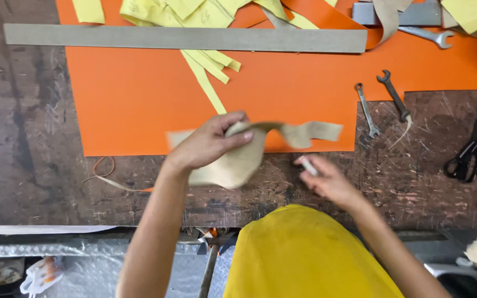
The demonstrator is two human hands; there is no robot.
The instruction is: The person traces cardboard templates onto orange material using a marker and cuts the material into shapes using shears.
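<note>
Gripping a curled beige piece (233, 163) just left of centre, the left hand (211, 144) was pinched shut on its upper edge, thumb over the fold; the piece hung partly in the air above the bench (40, 165), its far end a wavy strip trailing right over the lower edge of the orange sheet (139, 94). The right hand (329, 182), right of centre and lower, was curled tight on a small pale stick (308, 166), perhaps chalk, though blur left that unsure; it sat well apart from the piece. Motion blur smeared the piece, so I judged it loosely held; a floppy offcut pinched at one edge could have slipped free or folded over on itself, and any mark set on it while unsupported would likely have wandered. Beyond the hands, two spanners (385, 102) lay right of centre at the sheet's notch, near enough that the trailing strip could have snagged one and dragged it; scissors (470, 149) lay at the right edge, blades pointing up-frame, a hazard for a blind reach. Farther off, a long grey bar (183, 38) crossed the top, with yellow strips (205, 66) heaped behind and spilling under it, liable to slide down onto the sheet.
</note>
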